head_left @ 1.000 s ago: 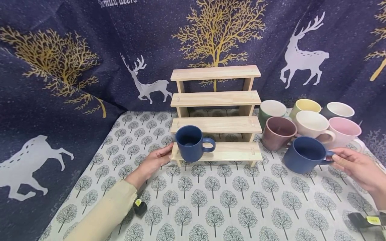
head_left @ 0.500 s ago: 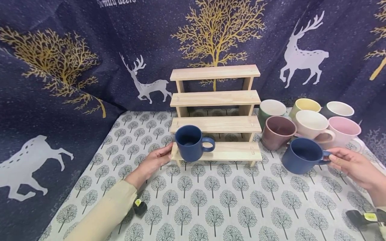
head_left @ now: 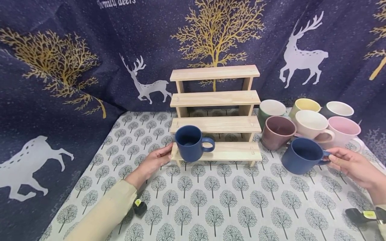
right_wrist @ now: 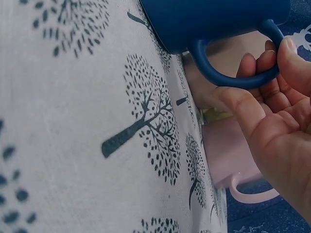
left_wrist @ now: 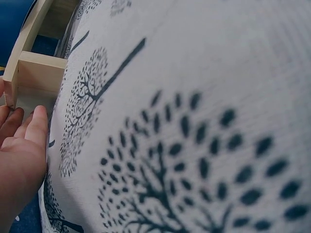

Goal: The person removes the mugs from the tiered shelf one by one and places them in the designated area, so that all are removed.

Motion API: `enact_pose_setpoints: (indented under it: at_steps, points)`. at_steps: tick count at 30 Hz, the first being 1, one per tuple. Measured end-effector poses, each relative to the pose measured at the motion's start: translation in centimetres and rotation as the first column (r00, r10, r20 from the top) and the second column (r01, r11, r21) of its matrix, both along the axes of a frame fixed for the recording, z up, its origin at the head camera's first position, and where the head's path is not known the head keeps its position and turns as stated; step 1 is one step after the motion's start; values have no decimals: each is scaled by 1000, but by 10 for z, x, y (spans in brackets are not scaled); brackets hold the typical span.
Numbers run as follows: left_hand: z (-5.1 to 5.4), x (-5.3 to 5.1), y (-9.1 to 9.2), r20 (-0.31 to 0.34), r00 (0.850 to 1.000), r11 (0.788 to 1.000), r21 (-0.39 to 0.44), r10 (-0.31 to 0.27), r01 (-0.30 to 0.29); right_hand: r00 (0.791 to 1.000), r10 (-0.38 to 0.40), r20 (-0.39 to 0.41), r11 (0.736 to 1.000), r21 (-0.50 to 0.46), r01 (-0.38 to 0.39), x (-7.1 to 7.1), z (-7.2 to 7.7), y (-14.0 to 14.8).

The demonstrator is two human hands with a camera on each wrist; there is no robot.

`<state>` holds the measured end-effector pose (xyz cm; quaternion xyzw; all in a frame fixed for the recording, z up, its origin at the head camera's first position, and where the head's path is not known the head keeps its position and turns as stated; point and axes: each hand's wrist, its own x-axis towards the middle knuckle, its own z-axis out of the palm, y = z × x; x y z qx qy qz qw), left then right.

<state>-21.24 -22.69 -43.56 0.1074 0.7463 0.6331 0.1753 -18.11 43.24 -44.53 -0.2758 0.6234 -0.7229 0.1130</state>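
Observation:
In the head view my left hand (head_left: 155, 162) is at the left end of a four-step wooden display shelf (head_left: 215, 97). It holds the end of the lowest board, fingertips bent at the board's edge in the left wrist view. A dark blue mug (head_left: 190, 147) stands upright on that lowest step, handle to the right. At the right, my right hand (head_left: 352, 165) pinches the handle of a second blue mug (head_left: 297, 160). The right wrist view shows the thumb and fingers around this handle (right_wrist: 214, 73). That mug is by the table surface; whether it touches is unclear.
Behind the second blue mug several mugs crowd together: brown (head_left: 275, 139), green (head_left: 265, 113), yellow (head_left: 306, 104), cream (head_left: 312, 122), pink (head_left: 340, 130) and dark grey (head_left: 339, 108). A tree-print cloth (head_left: 211, 214) covers the table. A navy deer-print curtain (head_left: 144, 26) hangs behind.
My right hand and the second blue mug have shifted slightly left within the last second. The left hand, the shelf and the mug on it have stayed put.

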Motion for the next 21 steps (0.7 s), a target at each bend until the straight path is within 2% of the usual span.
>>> enact_pose_setpoints:
  at_steps: [4,15,21]
  points:
    - [-1,-1,1,-7,1000,1000,2,-6,6,1000,5,14,1000,1,-5,2,-2,1]
    - [-1,0,1,7,1000,1000,5,24,-24,999,19,32,1000,22,-20,3,-1,3]
    - [-1,0,0,-11,1000,1000,-15,21,-21,999,23,42,999,29,-24,3,-1,3]
